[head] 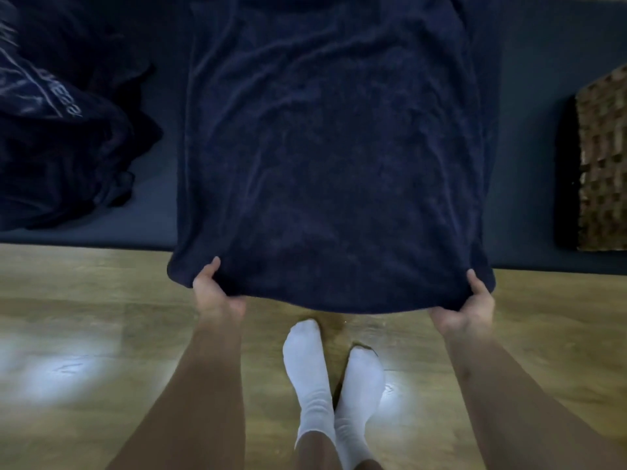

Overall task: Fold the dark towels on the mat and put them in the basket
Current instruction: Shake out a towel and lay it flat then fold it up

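While the heap of towels (pixel 51 147) lies left on the mat (pixel 152 215), my left hand (pixel 217 293) and right hand (pixel 468 310) each pinch a near corner of the spread towel (pixel 339 164), fingers (pixel 212 271) curled on its hem. Soft and floppy, I judge, so corners suit; the basket (pixel 600 164) sits far right.

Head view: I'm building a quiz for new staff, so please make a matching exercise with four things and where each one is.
Things:
1 spread towel
2 crumpled towels
3 basket
4 white socks

Places:
a on the wooden floor
b right side of the mat
c left side of the mat
d near edge gripped by left hand and right hand

Pairs: 1-d, 2-c, 3-b, 4-a
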### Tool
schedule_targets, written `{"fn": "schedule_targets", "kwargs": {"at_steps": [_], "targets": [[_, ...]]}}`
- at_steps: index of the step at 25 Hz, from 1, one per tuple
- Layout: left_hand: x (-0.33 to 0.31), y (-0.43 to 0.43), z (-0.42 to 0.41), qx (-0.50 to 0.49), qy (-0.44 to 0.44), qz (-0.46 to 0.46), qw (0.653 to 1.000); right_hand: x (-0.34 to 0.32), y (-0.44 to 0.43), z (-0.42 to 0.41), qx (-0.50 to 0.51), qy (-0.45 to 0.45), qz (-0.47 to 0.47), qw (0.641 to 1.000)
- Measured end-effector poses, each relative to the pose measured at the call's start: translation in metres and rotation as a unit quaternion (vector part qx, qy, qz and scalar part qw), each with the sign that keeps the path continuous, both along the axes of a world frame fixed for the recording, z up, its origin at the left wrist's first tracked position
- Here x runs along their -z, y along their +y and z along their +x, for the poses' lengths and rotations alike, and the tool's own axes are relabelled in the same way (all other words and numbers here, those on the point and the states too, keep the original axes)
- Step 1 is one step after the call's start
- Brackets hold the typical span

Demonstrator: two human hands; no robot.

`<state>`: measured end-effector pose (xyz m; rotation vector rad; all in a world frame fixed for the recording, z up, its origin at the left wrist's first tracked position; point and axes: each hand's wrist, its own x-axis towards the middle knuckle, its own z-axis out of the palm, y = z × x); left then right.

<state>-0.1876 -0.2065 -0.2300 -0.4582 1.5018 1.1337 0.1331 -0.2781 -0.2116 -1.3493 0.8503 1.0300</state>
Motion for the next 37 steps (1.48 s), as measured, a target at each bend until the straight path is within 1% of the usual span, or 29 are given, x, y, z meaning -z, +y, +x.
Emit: {"fn": "schedule_targets", "kwargs": {"at_steps": [3, 6, 8, 10, 12, 13, 14, 16, 18, 19, 20, 22, 24, 26, 28, 31, 33, 34, 35, 37], "targets": [[-0.054, 0.008, -0.018, -0.013, 0.009, -0.017, 1.0, -0.038, 0.002, 0.017, 0.01, 0.033, -0.036, 0.999], [-0.099, 0.031, -0.025, -0.063, 0.032, -0.013, 0.997, -0.078, 0.02, 0.028, -0.007, 0.02, -0.04, 0.999], [-0.124, 0.058, -0.028, -0.091, 0.03, -0.016, 0.995, -0.114, 0.05, 0.031, -0.005, 0.01, -0.015, 1.0], [-0.15, 0.092, -0.024, -0.096, 0.021, -0.008, 0.995, -0.151, 0.09, 0.031, -0.017, -0.003, 0.012, 1.0], [-0.175, 0.139, -0.021, -0.103, 0.038, -0.022, 0.994, -0.189, 0.134, 0.029, -0.064, -0.001, 0.075, 0.995], [-0.188, 0.164, -0.02, -0.096, 0.037, -0.019, 0.994, -0.207, 0.157, 0.028, -0.087, -0.008, 0.088, 0.992], [-0.203, 0.192, -0.018, -0.078, 0.021, -0.001, 0.997, -0.229, 0.184, 0.026, -0.108, -0.014, 0.094, 0.99], [-0.231, 0.25, -0.01, -0.04, -0.007, 0.056, 0.998, -0.261, 0.239, 0.039, -0.099, -0.024, 0.115, 0.988], [-0.264, 0.309, 0.0, -0.045, 0.011, 0.112, 0.993, -0.284, 0.298, 0.061, -0.072, -0.064, 0.092, 0.991], [-0.285, 0.338, 0.005, -0.045, 0.028, 0.13, 0.99, -0.295, 0.326, 0.073, -0.056, -0.079, 0.1, 0.99], [-0.312, 0.366, 0.009, -0.033, 0.047, 0.148, 0.987, -0.312, 0.351, 0.083, -0.048, -0.092, 0.119, 0.987], [-0.361, 0.412, 0.013, -0.021, 0.056, 0.196, 0.979, -0.355, 0.39, 0.098, -0.026, -0.123, 0.17, 0.977], [-0.417, 0.444, 0.022, -0.032, 0.072, 0.24, 0.968, -0.407, 0.418, 0.109, -0.018, -0.148, 0.214, 0.965], [-0.48, 0.454, 0.037, -0.059, 0.111, 0.263, 0.957, -0.453, 0.431, 0.115, -0.002, -0.153, 0.264, 0.952], [-0.532, 0.45, 0.051, -0.093, 0.146, 0.259, 0.95, -0.494, 0.433, 0.114, 0.008, -0.146, 0.307, 0.94], [-0.578, 0.427, 0.056, -0.137, 0.174, 0.242, 0.945, -0.536, 0.416, 0.112, 0.026, -0.157, 0.328, 0.931], [-0.587, 0.402, 0.048, -0.161, 0.197, 0.211, 0.944, -0.547, 0.386, 0.109, 0.051, -0.158, 0.343, 0.925], [-0.581, 0.386, 0.042, -0.167, 0.209, 0.188, 0.945, -0.544, 0.366, 0.106, 0.066, -0.158, 0.342, 0.924], [-0.566, 0.368, 0.033, -0.174, 0.219, 0.165, 0.946, -0.533, 0.347, 0.105, 0.08, -0.165, 0.334, 0.925], [-0.517, 0.329, 0.017, -0.177, 0.231, 0.106, 0.951, -0.501, 0.306, 0.101, 0.081, -0.177, 0.323, 0.926]]}}
